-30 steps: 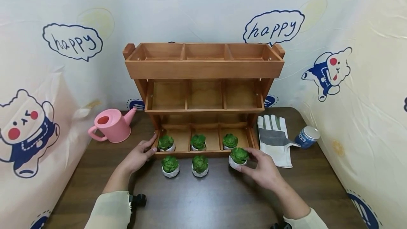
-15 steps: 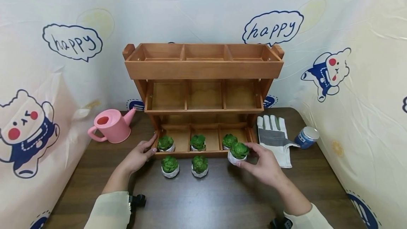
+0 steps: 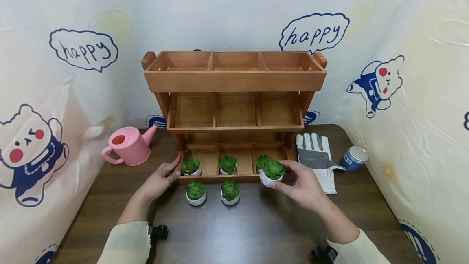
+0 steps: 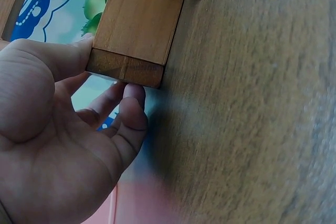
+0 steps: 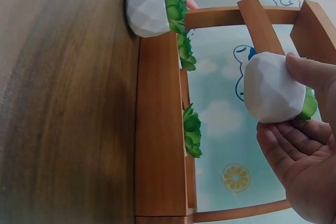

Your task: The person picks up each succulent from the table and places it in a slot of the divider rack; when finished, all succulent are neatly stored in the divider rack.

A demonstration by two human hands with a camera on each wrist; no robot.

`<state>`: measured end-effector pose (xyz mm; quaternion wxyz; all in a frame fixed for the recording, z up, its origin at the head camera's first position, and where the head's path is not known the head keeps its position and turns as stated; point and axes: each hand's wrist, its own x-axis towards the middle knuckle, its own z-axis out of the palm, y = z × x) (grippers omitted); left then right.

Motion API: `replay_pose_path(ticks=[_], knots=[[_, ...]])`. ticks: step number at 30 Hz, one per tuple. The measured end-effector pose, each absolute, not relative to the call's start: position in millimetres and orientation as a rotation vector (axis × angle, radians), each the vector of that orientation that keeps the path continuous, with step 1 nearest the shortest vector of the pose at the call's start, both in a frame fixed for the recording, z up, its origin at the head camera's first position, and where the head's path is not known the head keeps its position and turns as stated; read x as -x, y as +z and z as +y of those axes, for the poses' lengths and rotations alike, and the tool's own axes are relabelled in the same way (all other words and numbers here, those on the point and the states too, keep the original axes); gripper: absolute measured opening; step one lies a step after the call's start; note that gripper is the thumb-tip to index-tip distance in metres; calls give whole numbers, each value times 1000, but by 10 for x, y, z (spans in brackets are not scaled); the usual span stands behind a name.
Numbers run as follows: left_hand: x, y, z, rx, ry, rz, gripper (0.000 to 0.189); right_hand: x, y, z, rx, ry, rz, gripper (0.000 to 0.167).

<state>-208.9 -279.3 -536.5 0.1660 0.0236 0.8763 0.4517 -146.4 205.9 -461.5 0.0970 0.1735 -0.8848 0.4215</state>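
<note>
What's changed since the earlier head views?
The right hand moved its succulent slightly left and up in the head view, hiding more of the one behind. Nothing newly gripped or released. The left hand at the wooden shelf and other succulents stayed put.

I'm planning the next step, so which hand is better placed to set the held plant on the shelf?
Probably the right hand: it holds the potted plant off the table, near the right end of the wooden shelf. The left hand grips the shelf's lower left corner.

Two plants (image 3: 231, 191) stand before the shelf (image 3: 234, 81), three inside.
</note>
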Motion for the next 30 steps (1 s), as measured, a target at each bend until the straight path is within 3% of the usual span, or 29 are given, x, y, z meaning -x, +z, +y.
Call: replay_pose_path(ticks=[30], knots=[[2095,-5390,-2797,-51,1293,2477,68,1704,-4057,2057,-619,1097,-2635,62]])
